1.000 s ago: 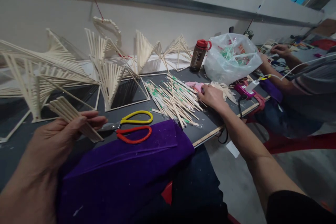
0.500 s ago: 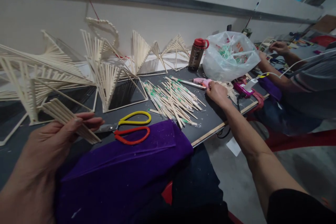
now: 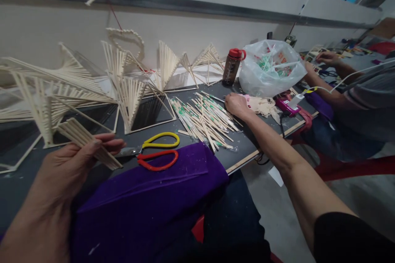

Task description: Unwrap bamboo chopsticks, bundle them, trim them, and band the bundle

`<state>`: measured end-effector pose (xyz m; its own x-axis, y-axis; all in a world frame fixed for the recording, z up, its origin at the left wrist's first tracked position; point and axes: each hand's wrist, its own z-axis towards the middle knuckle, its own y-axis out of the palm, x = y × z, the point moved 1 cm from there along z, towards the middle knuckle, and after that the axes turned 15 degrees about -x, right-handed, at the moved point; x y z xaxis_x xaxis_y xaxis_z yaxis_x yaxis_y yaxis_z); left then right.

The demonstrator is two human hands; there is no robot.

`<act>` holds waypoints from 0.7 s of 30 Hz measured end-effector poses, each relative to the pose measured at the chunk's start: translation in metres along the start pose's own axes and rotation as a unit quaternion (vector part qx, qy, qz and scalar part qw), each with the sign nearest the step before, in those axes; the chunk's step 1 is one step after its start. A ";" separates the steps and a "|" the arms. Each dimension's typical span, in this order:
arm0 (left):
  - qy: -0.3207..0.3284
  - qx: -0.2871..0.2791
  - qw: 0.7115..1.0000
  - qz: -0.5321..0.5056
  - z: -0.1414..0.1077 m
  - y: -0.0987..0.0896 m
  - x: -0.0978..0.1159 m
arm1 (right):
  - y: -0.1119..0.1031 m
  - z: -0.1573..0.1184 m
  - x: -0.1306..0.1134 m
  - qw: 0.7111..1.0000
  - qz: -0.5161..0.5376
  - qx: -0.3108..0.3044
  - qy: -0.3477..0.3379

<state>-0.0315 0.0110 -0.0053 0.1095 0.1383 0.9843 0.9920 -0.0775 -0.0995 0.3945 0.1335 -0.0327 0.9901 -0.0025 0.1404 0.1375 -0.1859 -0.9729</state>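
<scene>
My left hand pinches a flat row of pale chopsticks side by side, tilted above the table at the left. Just right of its fingertips lie scissors with one yellow and one red handle loop. My right hand is closed, palm down, at the far right edge of a pile of chopsticks, many in clear and green-printed wrappers. What its fingers hold, if anything, is hidden. A pink glue gun lies partly behind this hand.
Chopstick lattice frames stand along the wall. A red-lidded bottle and a plastic bag of wrappers are at the back. Purple cloth drapes the front edge. Another person's hand works at the right, near a magenta device.
My right hand has moved left along the table, from beside the glue gun's right side toward the chopstick pile. My left hand still grips its chopsticks. The view has shifted slightly.
</scene>
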 end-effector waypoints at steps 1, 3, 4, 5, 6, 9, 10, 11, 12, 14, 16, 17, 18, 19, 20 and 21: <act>0.000 -0.005 1.000 -0.004 0.000 -0.001 -0.001 | 0.000 0.001 0.000 1.000 0.001 -0.003 0.002; 0.002 -0.007 1.000 0.002 0.000 -0.002 -0.002 | -0.002 -0.001 0.002 1.000 0.019 -0.016 0.002; 0.001 -0.007 1.000 0.007 0.000 -0.002 -0.002 | -0.003 -0.002 0.004 0.999 0.035 -0.023 0.000; 0.000 -0.007 1.000 0.011 0.000 -0.002 -0.002 | -0.005 -0.004 0.004 0.998 0.054 -0.029 -0.002; -0.002 -0.010 1.000 0.012 0.000 -0.002 -0.003 | -0.006 -0.006 0.004 0.997 0.072 -0.034 -0.007; -0.001 -0.013 1.000 0.005 0.001 -0.003 -0.004 | -0.005 -0.015 -0.002 0.994 0.095 -0.046 -0.035; 0.001 -0.012 1.000 0.004 0.002 -0.003 -0.005 | -0.004 -0.018 -0.006 0.993 0.092 -0.048 -0.048; 0.003 -0.011 1.000 0.006 0.002 -0.003 -0.005 | -0.003 -0.022 -0.011 0.994 0.084 -0.046 -0.061; 0.005 -0.009 1.000 0.007 0.002 -0.003 -0.005 | -0.003 -0.026 -0.017 0.994 0.074 -0.039 -0.070; 0.006 -0.006 1.000 0.007 0.002 -0.003 -0.004 | -0.002 -0.036 -0.030 0.994 0.057 -0.019 -0.088; 0.003 -0.002 1.000 0.003 0.002 -0.003 -0.003 | -0.002 -0.046 -0.043 0.991 0.054 -0.006 -0.124; 0.001 0.000 1.000 0.001 0.002 -0.003 -0.003 | -0.002 -0.050 -0.049 0.988 0.053 -0.002 -0.144; -0.002 0.001 1.000 -0.002 0.002 -0.003 -0.003 | -0.002 -0.054 -0.054 0.985 0.053 -0.002 -0.162; -0.004 0.000 1.000 -0.004 0.002 -0.003 -0.003 | -0.001 -0.056 -0.058 0.983 0.051 -0.003 -0.174; -0.003 -0.001 1.000 -0.004 0.002 -0.004 -0.003 | -0.001 -0.057 -0.059 0.983 0.049 -0.005 -0.177; 0.000 -0.001 1.000 -0.003 0.002 -0.004 -0.003 | 0.000 -0.056 -0.058 0.984 0.048 -0.008 -0.169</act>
<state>-0.0354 0.0125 -0.0084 0.1030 0.1395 0.9848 0.9926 -0.0787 -0.0927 0.3354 0.0782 -0.0304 0.9515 0.3069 -0.0231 0.0459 -0.2156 -0.9754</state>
